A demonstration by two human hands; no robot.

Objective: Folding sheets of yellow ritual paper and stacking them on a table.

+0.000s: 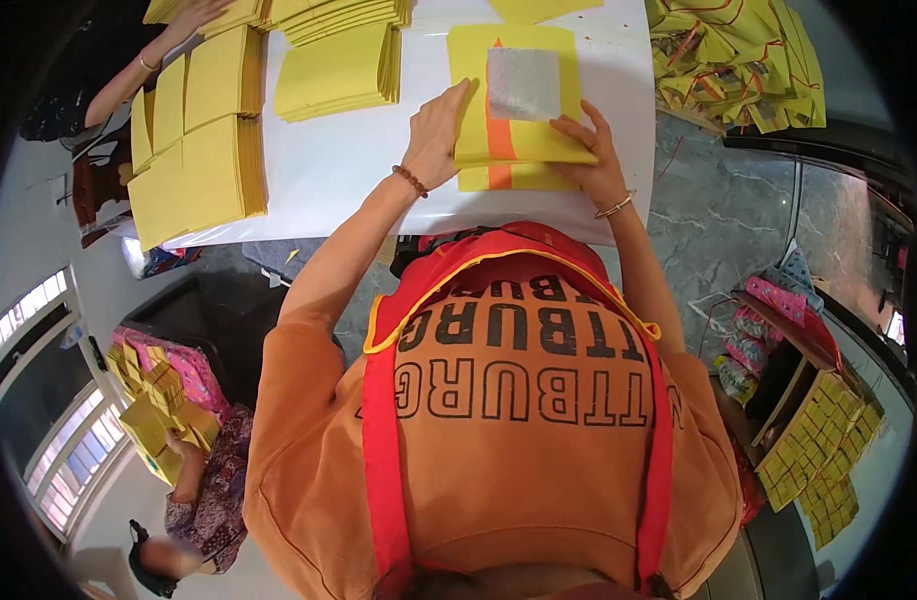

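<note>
A yellow paper sheet (472, 60) with an orange stripe and a silvery-grey square (523, 84) lies on the white table in front of me. Its near part is raised over another yellow paper layer (528, 178) with the same stripe. My left hand (438, 132) grips the sheet's left edge, fingers together, the thumb side hidden. At the near right corner, my right hand (595, 158) holds the same sheet between its fingers and thumb, with part of the grip hidden under the paper.
Stacks of folded yellow paper (213, 165) stand on the table's left, with another stack (338, 75) beside them. Bundles with red strings (743, 70) lie right of the table (358, 160). Another person's hand (193, 18) touches stacks at far left; a second person (208, 490) handles yellow paper at lower left.
</note>
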